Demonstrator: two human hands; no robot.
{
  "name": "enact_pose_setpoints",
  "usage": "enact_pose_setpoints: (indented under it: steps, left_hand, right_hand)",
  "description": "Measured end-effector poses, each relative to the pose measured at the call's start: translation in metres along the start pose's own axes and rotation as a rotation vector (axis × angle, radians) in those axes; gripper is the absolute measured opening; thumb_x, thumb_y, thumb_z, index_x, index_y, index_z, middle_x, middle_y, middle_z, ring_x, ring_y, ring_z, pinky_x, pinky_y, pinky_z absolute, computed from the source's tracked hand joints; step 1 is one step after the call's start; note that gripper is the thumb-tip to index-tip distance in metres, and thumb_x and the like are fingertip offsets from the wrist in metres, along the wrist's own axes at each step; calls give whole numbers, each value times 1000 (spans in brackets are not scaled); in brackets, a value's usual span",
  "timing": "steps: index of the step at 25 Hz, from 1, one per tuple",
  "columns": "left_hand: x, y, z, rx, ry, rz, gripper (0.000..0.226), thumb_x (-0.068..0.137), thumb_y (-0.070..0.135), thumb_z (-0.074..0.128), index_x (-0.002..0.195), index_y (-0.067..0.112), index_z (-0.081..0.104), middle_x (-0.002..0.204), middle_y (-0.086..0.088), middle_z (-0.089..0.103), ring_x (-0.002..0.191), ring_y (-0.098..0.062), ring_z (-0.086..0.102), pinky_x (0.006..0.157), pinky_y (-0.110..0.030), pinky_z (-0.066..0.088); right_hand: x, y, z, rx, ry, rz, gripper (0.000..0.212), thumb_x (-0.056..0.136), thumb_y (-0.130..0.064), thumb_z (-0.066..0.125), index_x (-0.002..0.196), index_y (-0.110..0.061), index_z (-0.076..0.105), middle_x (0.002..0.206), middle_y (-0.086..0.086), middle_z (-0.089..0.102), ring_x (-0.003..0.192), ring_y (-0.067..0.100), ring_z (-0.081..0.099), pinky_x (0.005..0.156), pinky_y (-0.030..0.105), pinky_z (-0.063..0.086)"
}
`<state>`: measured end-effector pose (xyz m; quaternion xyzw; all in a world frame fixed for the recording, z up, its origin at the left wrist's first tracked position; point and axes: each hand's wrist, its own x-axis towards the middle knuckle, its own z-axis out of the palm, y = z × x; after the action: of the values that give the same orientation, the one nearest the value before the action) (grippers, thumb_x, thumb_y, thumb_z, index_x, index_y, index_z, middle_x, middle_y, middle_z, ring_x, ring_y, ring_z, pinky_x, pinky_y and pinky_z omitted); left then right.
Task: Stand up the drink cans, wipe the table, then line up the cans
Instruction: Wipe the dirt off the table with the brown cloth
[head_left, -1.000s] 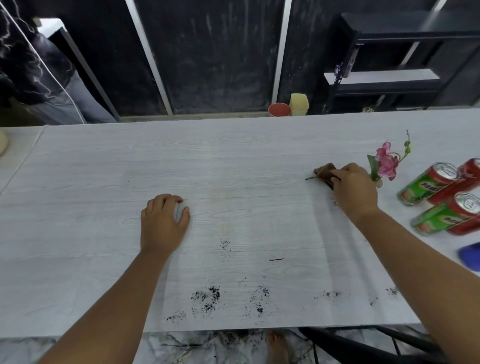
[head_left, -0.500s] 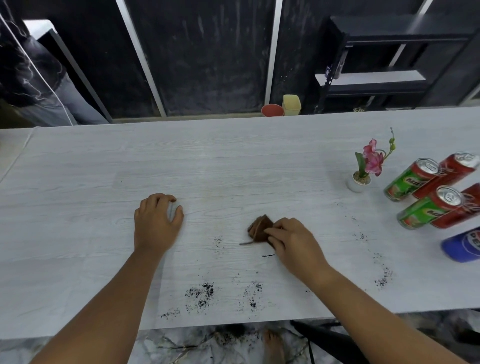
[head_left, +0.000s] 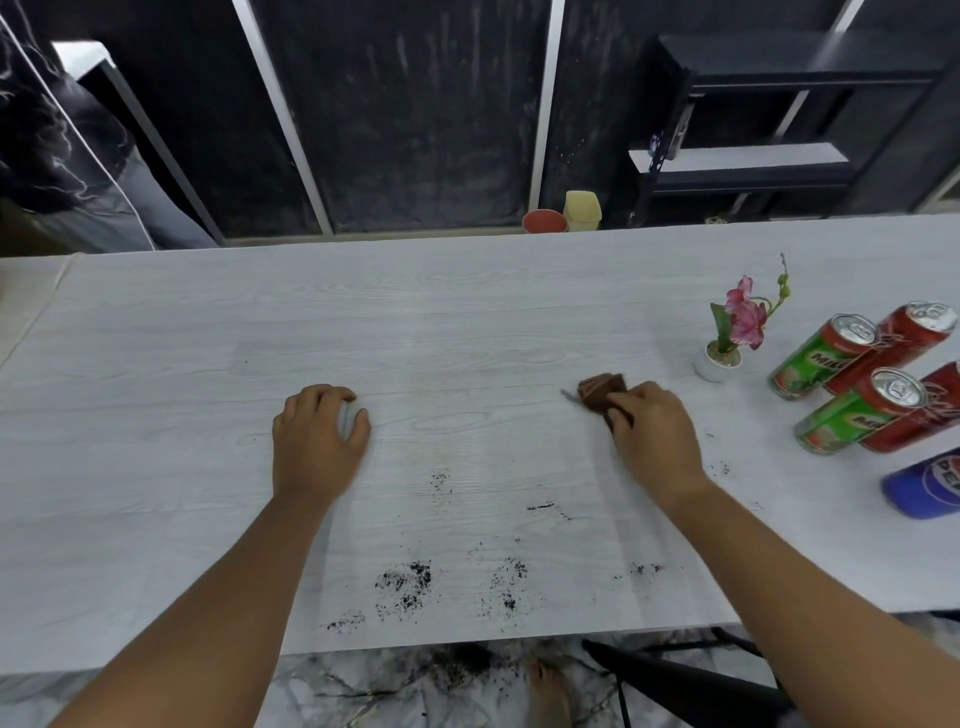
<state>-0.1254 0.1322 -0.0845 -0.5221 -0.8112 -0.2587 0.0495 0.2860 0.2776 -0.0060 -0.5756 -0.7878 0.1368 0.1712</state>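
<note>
My right hand grips a crumpled brown cloth and presses it onto the white wood-grain table, right of centre. My left hand rests on the table left of centre, fingers loosely curled, holding nothing. Dark crumbs lie scattered near the front edge and below my right hand. Several cans stand together at the far right: two green Milo cans, two red cola cans and a blue Pepsi can cut off by the frame edge.
A small white pot with a pink flower stands between the cloth and the cans. A red bowl and a yellow cup sit beyond the far edge. A black shelf stands behind. A black chair is below the front edge.
My right hand swept the cloth from beside the flower pot toward the table's centre front, then back up and right. Crumbs have shifted. My left hand has stayed put.
</note>
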Motion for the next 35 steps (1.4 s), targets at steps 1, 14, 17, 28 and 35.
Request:
enact_pose_setpoints:
  steps: [1,14,17,28,35]
  left_hand:
    - [0,0,0,1,-3,-1,29,98,50,56,120,32,64,125,13,56,119,-21,54,100,-45,44]
    - [-1,1,-2,4,6,8,31,97,49,55,118,30,64,124,10,58,117,-24,55,96,-49,46]
    - [0,2,-2,4,9,2,30,97,49,55,118,30,65,124,9,59,117,-24,55,96,-48,46]
    - [0,3,-3,-7,4,-1,30,97,48,56,119,31,65,126,10,59,121,-23,55,98,-45,43]
    - [0,2,-2,-14,-1,-7,23,97,43,65,118,34,63,125,12,57,119,-23,54,99,-47,44]
  right_hand:
    - [-11,-8,6,20,-17,-80,23,98,-11,72,119,-12,81,106,11,69,100,33,59,84,39,51]
    - [3,102,-70,163,196,399,27,102,-19,64,125,-18,79,110,14,78,89,31,68,74,37,54]
    - [10,100,-58,177,111,465,28,103,-19,62,126,-18,78,113,14,78,81,27,68,67,30,49]
    - [-22,-21,0,377,-102,137,26,104,-18,65,126,-18,78,114,4,73,104,20,66,92,28,51]
    - [-12,39,-51,354,80,336,26,103,-19,65,124,-21,79,112,4,77,100,23,71,87,35,55]
